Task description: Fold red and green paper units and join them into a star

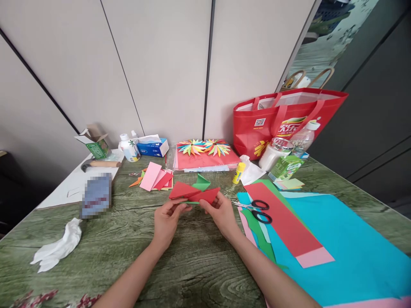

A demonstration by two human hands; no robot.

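Between both hands, above the table, is a folded paper piece (201, 195) with red flaps and a green part standing up at its middle. My left hand (167, 220) pinches its lower left edge between thumb and fingers. On the right side, my right hand (221, 214) grips the red flap with the thumb in front. A thin green strip shows along the bottom edge between the thumbs. Behind the left hand lie pink and red paper pieces (152, 176). Black-handled scissors (260, 211) rest on coloured paper to the right of my right hand.
Large blue sheets (340, 244) and a red strip (289, 218) cover the table's right. Farther back are a yellow glue stick (238, 173), two paper stars (205, 147) on a red pack and a red bag (257, 128). A crumpled tissue (61, 247) and a hammer (102, 163) lie left.
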